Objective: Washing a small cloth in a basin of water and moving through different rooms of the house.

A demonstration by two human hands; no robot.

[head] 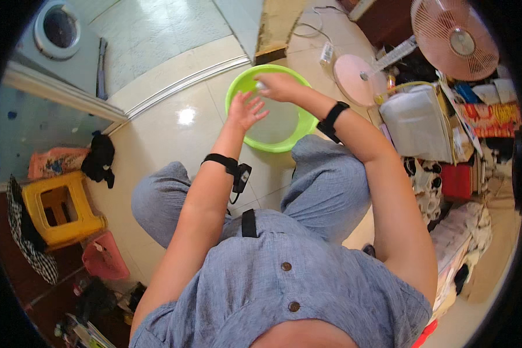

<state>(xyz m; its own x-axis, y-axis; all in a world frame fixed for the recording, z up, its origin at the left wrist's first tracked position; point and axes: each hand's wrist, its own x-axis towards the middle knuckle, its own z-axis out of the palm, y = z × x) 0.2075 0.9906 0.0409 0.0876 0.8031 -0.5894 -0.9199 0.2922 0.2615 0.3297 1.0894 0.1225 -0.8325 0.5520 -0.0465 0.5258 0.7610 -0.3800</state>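
A bright green plastic basin (230, 102) stands on the floor in front of my knees. Greyish, cloudy liquid (274, 124), apparently water, covers its bottom. Over the basin's left side is my left hand (245, 111), palm turned up, fingers spread, with nothing in it. My right hand (280, 86) is above the far part of the basin, its fingers curled around a small white object (261, 86). Most of that object is hidden by the fingers, so its kind cannot be told. The two hands are close together but apart.
A pink standing fan (454, 41) has its round base (359, 80) right of the basin. A white power strip (326, 53) lies nearby with its cord. On the left are a yellow plastic stool (87, 217) and a pink bin (106, 256). A sliding-door track (191, 82) crosses the floor.
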